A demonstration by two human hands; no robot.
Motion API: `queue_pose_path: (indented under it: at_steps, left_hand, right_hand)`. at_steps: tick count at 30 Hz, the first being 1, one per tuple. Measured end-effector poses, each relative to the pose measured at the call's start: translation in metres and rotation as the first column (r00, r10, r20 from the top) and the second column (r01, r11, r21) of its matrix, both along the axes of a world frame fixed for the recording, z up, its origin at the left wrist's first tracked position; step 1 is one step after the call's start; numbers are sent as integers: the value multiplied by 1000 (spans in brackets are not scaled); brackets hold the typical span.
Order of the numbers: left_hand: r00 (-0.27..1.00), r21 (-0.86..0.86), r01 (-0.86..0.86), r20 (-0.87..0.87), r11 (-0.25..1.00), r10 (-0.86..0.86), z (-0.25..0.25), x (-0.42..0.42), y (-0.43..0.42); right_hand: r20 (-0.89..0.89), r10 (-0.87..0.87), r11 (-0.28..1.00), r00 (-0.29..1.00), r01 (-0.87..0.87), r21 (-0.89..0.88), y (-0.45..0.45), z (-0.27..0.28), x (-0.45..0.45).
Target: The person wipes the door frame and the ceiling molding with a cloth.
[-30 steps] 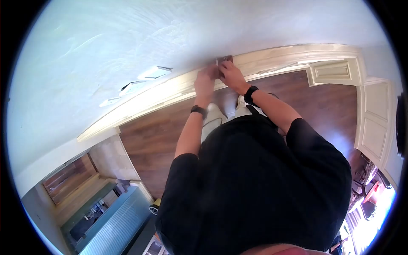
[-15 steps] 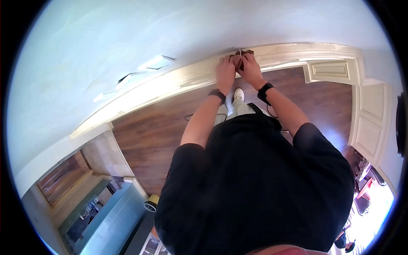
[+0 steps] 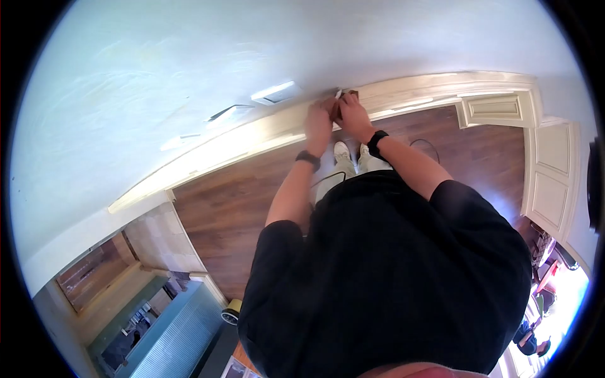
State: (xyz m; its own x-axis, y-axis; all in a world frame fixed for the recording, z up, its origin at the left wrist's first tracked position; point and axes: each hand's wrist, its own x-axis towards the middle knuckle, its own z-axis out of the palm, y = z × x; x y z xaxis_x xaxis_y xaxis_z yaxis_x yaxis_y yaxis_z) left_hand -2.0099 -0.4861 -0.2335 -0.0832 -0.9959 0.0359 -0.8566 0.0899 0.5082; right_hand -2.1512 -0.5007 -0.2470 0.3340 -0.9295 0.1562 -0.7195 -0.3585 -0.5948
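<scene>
Both hands are at the cream ledge that runs along the wall. A small reddish-brown piece, maybe sandpaper or cloth, sits between them; its kind is too small to make out. My right hand has its fingers closed around it. Beside it, my left hand is slightly blurred, with its fingertips bent against the piece's left side. A thin white strip or tip sticks up at the fingertips, next to the wall.
White-framed openings sit in the wall, left of my hands. Wood flooring lies below the ledge. Cream cabinets stand at right. A yellow and black round object and a blue-green panel are at lower left. Another person is at far lower right.
Both hands have shifted left along the ledge with the brown piece. The view has shifted too, and both shoes now show below my hands.
</scene>
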Motion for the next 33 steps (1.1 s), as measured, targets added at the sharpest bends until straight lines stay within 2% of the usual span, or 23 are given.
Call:
queue_pose_path:
  at_steps: [2,5,8,11,13,14,17,21,24,27,30,31,33]
  left_hand:
    - [999,97,-37,1,995,37,33,12,5]
    - [997,95,-71,30,993,68,20,20,7]
    - [999,69,-30,-24,997,31,21,11,4]
    - [999,-87,4,-46,996,-8,-35,-6,-5]
    - [995,-93,53,-77,994,-60,-28,-29,-13]
    - [993,-93,72,-91,993,-81,-21,-39,-14]
    - [995,-75,76,-63,994,-81,-6,-60,-17]
    - [989,-84,81,-114,993,-90,-12,-58,-18]
    - [986,0,83,-144,997,-82,-16,-44,-18]
    - [995,-20,13,-94,1000,-15,-23,-25,-13]
    - [981,-73,-38,-194,997,23,0,-3,-1]
    - [984,-19,-64,-169,998,60,9,0,1]
    - [986,81,-118,-106,990,126,22,5,2]
  right_hand:
    - [-5,40,999,999,-40,23,0,0,17]
    - [9,54,998,998,-54,33,2,6,27]
    - [9,39,998,999,-39,55,4,13,13]
    - [-22,-22,993,1000,24,118,2,14,-9]
    - [-31,-68,985,997,72,159,2,25,-28]
    - [-99,-98,985,990,111,135,2,24,-36]
    - [-62,-148,985,987,153,77,0,11,-58]
    - [-67,-163,978,984,171,119,-1,14,-56]
    - [-51,-143,986,988,147,76,-1,13,-42]
    - [-82,-111,988,990,119,95,1,16,-22]
    - [-60,-57,998,997,59,30,3,12,-1]
    - [-45,-41,999,998,41,-7,3,13,6]
    - [-66,-35,993,997,42,108,2,16,13]
